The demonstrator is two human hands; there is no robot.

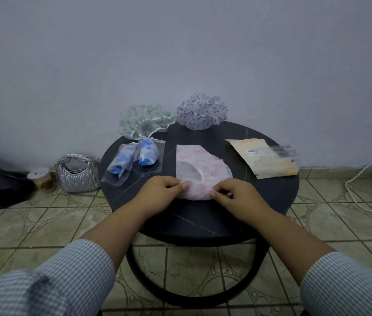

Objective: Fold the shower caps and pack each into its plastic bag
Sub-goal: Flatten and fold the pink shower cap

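On the round table (203, 215), the pink cap (200, 169) lies central, half-folded; left hand (164, 190) and right hand (235, 192) pinch its near edge. Left of it, two blue caps (135, 157) sit bagged; behind, green cap (145, 120) and purple cap (202, 111) await.

Head-worn camera looks forward and down, close over the table (203, 220).

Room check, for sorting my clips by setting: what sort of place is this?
Probably a room at home: a small round table on a tiled floor, a silver handbag beside a plain wall.
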